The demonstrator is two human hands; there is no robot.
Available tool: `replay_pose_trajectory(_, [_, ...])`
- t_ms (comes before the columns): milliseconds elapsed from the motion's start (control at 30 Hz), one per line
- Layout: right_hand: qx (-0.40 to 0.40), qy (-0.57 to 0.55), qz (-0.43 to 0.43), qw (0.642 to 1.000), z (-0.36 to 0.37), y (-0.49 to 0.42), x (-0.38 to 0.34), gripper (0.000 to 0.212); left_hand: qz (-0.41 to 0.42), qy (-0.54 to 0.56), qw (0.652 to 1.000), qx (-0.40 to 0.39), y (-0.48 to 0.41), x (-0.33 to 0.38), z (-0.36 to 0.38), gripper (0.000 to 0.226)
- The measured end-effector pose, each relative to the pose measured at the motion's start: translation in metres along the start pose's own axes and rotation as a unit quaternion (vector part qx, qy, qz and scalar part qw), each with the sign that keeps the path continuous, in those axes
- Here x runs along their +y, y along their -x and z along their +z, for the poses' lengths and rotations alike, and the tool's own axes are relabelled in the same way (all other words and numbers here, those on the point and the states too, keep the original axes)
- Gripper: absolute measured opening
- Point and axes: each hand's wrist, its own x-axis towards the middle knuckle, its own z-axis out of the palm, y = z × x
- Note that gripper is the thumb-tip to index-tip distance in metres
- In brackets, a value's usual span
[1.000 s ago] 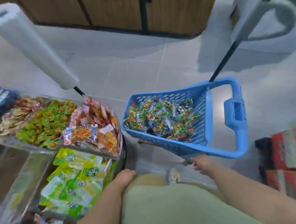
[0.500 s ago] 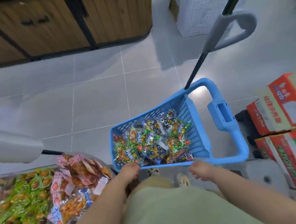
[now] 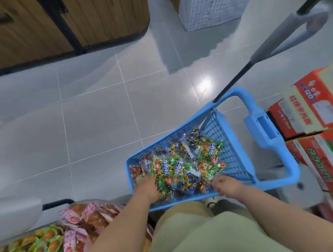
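Item: blue basket point(image 3: 231, 151), plastic mesh, set on the tiled floor point(image 3: 94, 120) just ahead of the person's shoes, at about 1 o'clock from the body. Its handle point(image 3: 262, 126) stands off toward 2 o'clock, away from the arms, which likely keeps the mouth free for both hands at once. Contents: snack packets point(image 3: 180, 164), clear film with green, blue and red print, heaped against the near and 9 o'clock walls, with the mesh at 3 o'clock left bare. Left hand point(image 3: 146, 186): comes in from 7 o'clock and lies on the heap at its 9 o'clock side. Its fingertips are sunk among the packets, so the state of this grip cannot be told. Right hand point(image 3: 227, 186): at the heap's 4 o'clock edge, close above the near rim, grip curled tight. It seems to pinch the corner of a clear packet, though blur leaves the hold unsure. The two hands bracket the heap, a placing that suits sorting or lifting packets out. Surroundings: open bins at 8 o'clock with pink packets point(image 3: 83, 220) and green packets point(image 3: 39, 248), near the left elbow. Red cartons point(image 3: 315, 118) are stacked at 3 o'clock, just beside the handle. A grey-sleeved pole point(image 3: 273, 37) leans toward 1 o'clock. A wooden cabinet point(image 3: 60, 25) stands at 11 o'clock, well apart.
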Motion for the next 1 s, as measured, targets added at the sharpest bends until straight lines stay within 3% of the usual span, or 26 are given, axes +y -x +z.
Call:
replay_pose_trajectory(100, [0.038, 0.028, -0.02, 0.999, 0.0, 0.0, 0.004, 0.011, -0.002, -0.057, 0.998, -0.009, -0.003, 0.0, 0.007, 0.055])
replay_pose_trajectory(233, [0.043, -0.012, 0.027, 0.999, -0.007, -0.004, 0.011, 0.02, 0.038, -0.233, 0.972, -0.009, -0.003, 0.001, 0.014, 0.05])
replay_pose_trajectory(300, [0.041, -0.015, 0.036, 0.998, -0.01, -0.01, 0.013, 0.021, 0.075, -0.251, 0.965, -0.015, 0.001, 0.006, 0.021, 0.046])
replay_pose_trajectory(367, [0.042, -0.033, 0.043, 0.998, -0.014, -0.017, 0.013, 0.016, 0.067, -0.186, 0.98, -0.013, 0.007, 0.01, 0.026, 0.039])
replay_pose_trajectory(500, [0.058, -0.036, 0.027, 0.997, -0.024, -0.038, 0.007, 0.005, 0.004, 0.059, 0.998, 0.024, 0.023, 0.004, 0.029, 0.036])
replay_pose_trajectory(600, [0.102, -0.049, 0.043, 0.993, -0.027, -0.057, 0.0, 0.023, -0.03, 0.17, 0.983, 0.054, 0.034, -0.003, 0.03, 0.028])
replay_pose_trajectory(700, [0.108, -0.074, 0.113, 0.985, -0.027, -0.076, -0.004, 0.038, -0.04, 0.212, 0.974, 0.07, 0.042, -0.007, 0.033, 0.025])
replay_pose_trajectory(867, [0.14, 0.016, 0.161, 0.977, -0.025, -0.104, 0.004, 0.078, -0.072, 0.235, 0.964, 0.1, 0.051, -0.002, 0.034, 0.032])
replay_pose_trajectory(1000, [0.138, -0.014, 0.163, 0.977, -0.021, -0.111, 0.003, 0.082, -0.089, 0.286, 0.949, 0.097, 0.051, 0.007, 0.029, 0.045])
